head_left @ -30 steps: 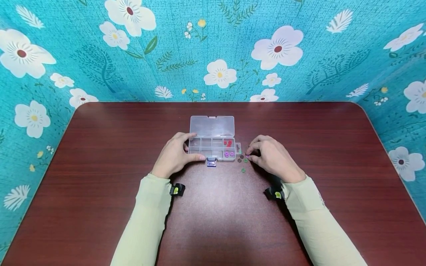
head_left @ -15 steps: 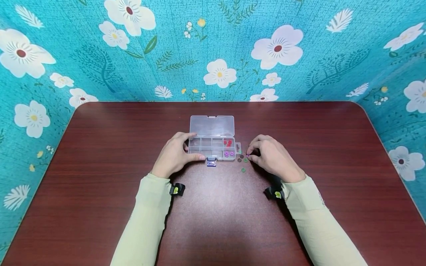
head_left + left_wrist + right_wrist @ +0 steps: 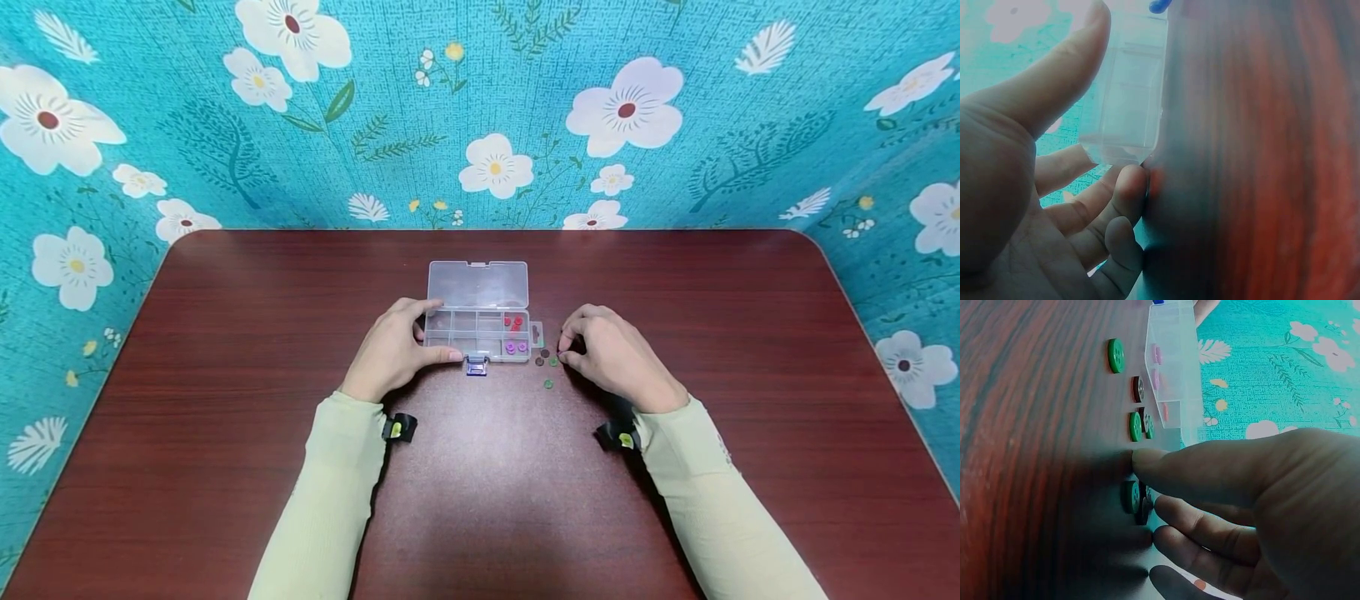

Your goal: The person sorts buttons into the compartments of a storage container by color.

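A clear plastic compartment box [image 3: 465, 346] lies on the table with its lid [image 3: 477, 285] raised at the back. My left hand [image 3: 392, 346] holds its left end, thumb along the front edge and fingers behind. Red buttons [image 3: 517, 321] and purple buttons [image 3: 511, 347] sit in separate right-hand compartments. Beside the box, my right hand [image 3: 618, 354] has thumb and forefinger brought together at a small purple button [image 3: 558, 352], mostly hidden by the fingertips. In the right wrist view, green buttons [image 3: 1116, 356] and dark buttons [image 3: 1139, 389] lie near the thumb.
A blue latch [image 3: 476, 367] hangs off the front of the box. A clear hanging tab [image 3: 537, 334] sticks out at its right end. The brown table [image 3: 262, 283] meets a blue flowered cloth [image 3: 420, 108] behind.
The right fingertips have shifted very slightly, and less of the purple button shows between them. The left hand and the box stay where they were.
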Motion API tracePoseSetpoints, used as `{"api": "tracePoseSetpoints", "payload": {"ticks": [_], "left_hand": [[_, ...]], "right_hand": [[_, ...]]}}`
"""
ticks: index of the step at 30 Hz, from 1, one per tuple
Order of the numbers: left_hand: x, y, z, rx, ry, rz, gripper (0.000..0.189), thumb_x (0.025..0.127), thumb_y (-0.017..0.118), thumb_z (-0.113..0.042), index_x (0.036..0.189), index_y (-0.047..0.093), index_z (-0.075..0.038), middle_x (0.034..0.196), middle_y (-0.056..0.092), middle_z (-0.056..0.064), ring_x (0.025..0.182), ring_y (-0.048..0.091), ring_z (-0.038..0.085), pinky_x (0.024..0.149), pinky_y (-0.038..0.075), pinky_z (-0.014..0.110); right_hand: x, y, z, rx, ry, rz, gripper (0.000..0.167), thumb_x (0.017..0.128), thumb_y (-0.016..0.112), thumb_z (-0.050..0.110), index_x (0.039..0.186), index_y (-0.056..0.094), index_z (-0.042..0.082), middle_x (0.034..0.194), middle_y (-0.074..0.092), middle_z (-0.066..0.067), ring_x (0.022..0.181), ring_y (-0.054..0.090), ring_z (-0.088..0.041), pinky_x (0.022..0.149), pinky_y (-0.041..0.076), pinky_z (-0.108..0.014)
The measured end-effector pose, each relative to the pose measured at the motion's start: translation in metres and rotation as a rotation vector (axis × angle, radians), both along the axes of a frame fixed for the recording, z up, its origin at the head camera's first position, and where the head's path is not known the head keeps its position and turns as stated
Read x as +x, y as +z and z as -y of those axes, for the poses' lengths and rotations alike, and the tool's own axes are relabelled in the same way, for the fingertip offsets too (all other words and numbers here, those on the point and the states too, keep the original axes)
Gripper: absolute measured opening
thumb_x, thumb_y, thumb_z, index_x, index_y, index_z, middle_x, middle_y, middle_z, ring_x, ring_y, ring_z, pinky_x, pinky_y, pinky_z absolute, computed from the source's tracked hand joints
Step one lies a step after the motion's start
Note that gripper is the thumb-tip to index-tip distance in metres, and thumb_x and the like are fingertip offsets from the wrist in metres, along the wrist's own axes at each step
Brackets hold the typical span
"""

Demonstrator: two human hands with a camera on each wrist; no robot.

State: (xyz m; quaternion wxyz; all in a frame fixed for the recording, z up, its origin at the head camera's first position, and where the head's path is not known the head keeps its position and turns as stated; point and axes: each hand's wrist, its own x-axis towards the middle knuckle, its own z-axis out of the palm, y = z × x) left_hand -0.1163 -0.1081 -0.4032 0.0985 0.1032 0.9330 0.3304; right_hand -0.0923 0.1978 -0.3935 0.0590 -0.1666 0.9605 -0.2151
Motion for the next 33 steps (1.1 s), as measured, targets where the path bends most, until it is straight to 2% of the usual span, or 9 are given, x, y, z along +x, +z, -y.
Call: {"api": "tracePoseSetpoints", "payload": {"ticks": [18,33], "left_hand": [[0.0001,0.0007,0.0002,0.002,-0.002,0.007,0.083,0.075,0.087,-0.049,0.145,0.056,-0.016,0.102,0.053,0.005,0.084,0.052,0.020,0.076,0.042,0.036],[0.0005,0.0007,0.0008,0.001,-0.001,0.004,0.082,0.074,0.088,-0.048,0.144,0.057,-0.017,0.098,0.052,0.005,0.083,0.051,0.020,0.075,0.042,0.036]], "right_hand": [[0.0014,0.0005,0.0000,0.018,0.012,-0.021,0.021,0.084,0.075,0.007,0.071,0.066,0.020,0.101,0.064,-0.002,0.100,0.057,-0.024,0.081,0.046,-0.040],[0.0012,0.0011,0.0008,-0.001,0.000,-0.066,0.011,0.085,0.076,0.009,0.079,0.067,0.015,0.099,0.063,-0.002,0.095,0.057,-0.022,0.081,0.047,-0.039]]}}
